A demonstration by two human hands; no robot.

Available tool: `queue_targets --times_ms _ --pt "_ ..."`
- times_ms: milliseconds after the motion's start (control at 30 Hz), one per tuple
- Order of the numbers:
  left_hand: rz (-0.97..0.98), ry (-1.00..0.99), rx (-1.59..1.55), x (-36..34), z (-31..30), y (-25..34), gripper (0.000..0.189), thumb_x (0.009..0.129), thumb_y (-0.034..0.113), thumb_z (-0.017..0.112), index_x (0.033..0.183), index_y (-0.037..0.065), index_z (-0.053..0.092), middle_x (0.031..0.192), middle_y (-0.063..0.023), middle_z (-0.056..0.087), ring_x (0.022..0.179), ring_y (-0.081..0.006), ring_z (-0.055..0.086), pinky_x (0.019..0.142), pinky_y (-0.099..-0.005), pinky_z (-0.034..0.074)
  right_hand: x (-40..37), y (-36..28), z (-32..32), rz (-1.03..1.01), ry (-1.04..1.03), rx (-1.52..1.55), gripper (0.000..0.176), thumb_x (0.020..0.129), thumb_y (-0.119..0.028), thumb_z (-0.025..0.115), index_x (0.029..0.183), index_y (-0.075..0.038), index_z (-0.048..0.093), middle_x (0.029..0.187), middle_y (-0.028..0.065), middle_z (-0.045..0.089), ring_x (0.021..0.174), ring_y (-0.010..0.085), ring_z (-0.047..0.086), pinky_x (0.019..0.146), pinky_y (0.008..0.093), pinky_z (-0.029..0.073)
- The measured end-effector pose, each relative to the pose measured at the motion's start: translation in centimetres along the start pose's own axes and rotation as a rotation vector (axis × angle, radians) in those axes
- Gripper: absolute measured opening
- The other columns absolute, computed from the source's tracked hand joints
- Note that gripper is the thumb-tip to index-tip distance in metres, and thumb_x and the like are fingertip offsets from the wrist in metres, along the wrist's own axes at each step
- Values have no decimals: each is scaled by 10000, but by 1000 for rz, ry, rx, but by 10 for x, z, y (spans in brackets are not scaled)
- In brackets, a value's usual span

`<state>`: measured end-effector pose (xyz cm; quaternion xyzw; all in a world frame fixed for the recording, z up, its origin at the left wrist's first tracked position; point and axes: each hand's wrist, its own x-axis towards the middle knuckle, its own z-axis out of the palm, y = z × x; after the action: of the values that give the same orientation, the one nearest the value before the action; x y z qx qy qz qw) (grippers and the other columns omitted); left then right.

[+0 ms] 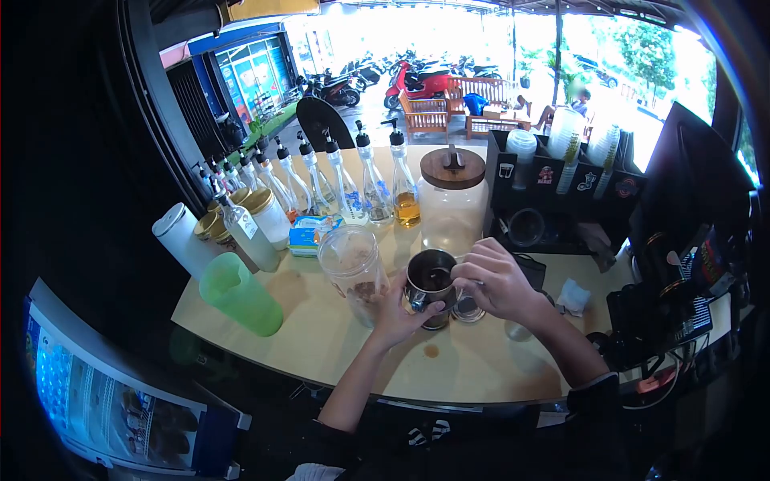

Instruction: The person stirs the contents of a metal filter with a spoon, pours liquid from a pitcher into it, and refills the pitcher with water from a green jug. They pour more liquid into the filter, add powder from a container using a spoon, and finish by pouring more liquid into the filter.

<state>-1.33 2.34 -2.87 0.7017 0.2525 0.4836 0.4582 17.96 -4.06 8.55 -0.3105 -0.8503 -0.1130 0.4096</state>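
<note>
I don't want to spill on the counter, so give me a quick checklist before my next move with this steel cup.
1. Left hand grips the round steel cup: ok.
2. Cup upright on the cream counter: ok.
3. What the right hand pinches at the cup's rim: cannot tell.
4. Fill level in the cup: dark inside, cannot tell.
5. Clear plastic jar of brown powder upright beside the left hand: ok.
6. Counter clean: not ok, a small brown drop lies in front of the cup.
</note>
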Motion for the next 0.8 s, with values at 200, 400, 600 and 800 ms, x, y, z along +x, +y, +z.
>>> queue_targets --times_ms 200,400,600,800 --pt "20 6 29 0 -1 0 647 707 244 841 1225 41 511 1139 -100 612 1102 -207 579 960 -360 450 -7 -5 -7 38 -8 -31 88 840 -133 662 871 -72 606 760 39 577 725 224 572 740 352 440" --pt "42 12 84 1 -2 1 672 691 280 847 1229 34 528 1169 -111 619 1123 -229 583 971 -373 449 -25 -23 -38 299 230 15 106 866 -8 587 958 -39 628 794 57 648 702 221 593 697 335 460" --pt "31 56 108 -1 1 -8 697 682 274 852 1248 33 524 1189 -116 610 1130 -225 580 972 -376 452 -73 -44 -46 309 319 -51 208 803 47 617 994 -35 635 764 92 639 699 236 597 632 343 467" --pt "39 76 83 3 -1 -33 744 664 254 862 1285 46 509 1211 -109 609 1140 -215 577 983 -367 448 -126 -54 2 152 -39 -301 311 725 8 663 1023 -61 615 810 82 607 695 232 595 591 362 459"
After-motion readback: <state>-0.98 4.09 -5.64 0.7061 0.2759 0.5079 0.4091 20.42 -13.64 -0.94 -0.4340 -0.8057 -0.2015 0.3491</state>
